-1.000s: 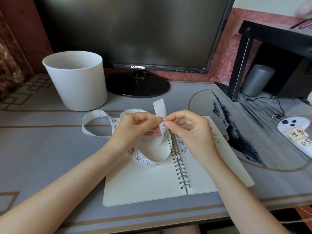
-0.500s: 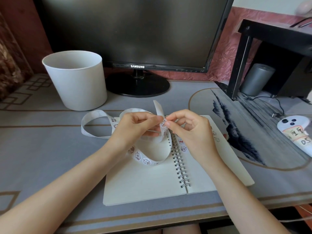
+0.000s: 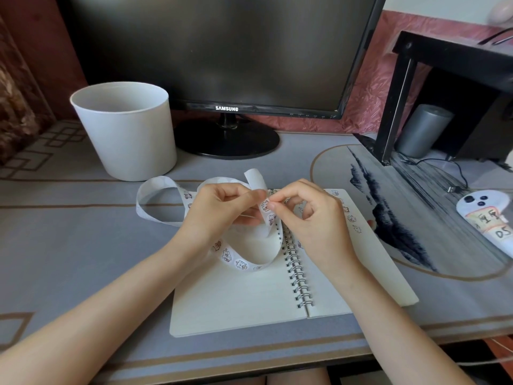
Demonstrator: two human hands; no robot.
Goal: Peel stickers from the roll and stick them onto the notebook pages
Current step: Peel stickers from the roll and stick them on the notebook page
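Open desk (image 3: 69,240) lies left of the notebook (image 3: 238,298) — bucket (image 3: 127,134) behind.

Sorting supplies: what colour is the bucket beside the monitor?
Plain white bucket, clearest in the head view.

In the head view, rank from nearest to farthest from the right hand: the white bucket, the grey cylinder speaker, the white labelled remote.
From the right hand:
1. White labelled remote, on the mat to its right.
2. White bucket, far left, beside the monitor stand.
3. Grey cylinder speaker, back right, under the black shelf.
The last two are close.

"SAMSUNG" on the monitor (image 3: 227,108) bezel; "DS" on the white controller's (image 3: 488,218) label.
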